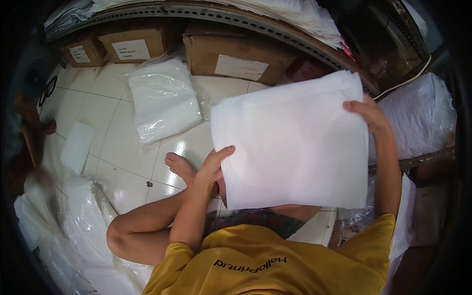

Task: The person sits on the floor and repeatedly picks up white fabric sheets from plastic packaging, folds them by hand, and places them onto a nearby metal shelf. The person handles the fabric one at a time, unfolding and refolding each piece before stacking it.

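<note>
White sheets (292,147) held two-handed.
Left hand (214,163) gripping left edge; right hand (368,113) gripping upper right. Wrapped bundle (164,101) on floor (125,155).

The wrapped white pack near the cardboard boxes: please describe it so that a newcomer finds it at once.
Start at the cardboard boxes under the shelf along the top. Just below them, on the floor tiles, lies a flat white pack, left of the held white stack. Shiny clear wrapping sets it apart from that bare stack.
</note>
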The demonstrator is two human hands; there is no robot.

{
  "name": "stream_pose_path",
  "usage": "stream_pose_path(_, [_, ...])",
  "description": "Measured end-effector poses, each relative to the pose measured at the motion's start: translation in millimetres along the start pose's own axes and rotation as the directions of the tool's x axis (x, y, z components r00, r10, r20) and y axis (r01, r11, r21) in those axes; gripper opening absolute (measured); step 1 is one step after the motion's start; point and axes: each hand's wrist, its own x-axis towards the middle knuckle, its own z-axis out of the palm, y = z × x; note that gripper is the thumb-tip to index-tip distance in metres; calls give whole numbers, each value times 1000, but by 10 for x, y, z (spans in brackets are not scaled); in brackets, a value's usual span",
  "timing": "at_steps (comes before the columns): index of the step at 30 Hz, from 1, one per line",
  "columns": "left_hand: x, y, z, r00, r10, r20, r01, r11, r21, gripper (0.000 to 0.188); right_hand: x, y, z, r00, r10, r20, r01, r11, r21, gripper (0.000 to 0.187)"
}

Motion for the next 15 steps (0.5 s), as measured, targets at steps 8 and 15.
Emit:
stream_pose_path(8, [463,776,331,978,-11,-209,118,856,504,61,975,1948,-145,966,253,56,-250,851,462,56])
stream_pose_path(15, [1516,284,-645,914,-3,-405,403,111,908,60,1636,3377,643,941,332,-60,-292,892,346,49])
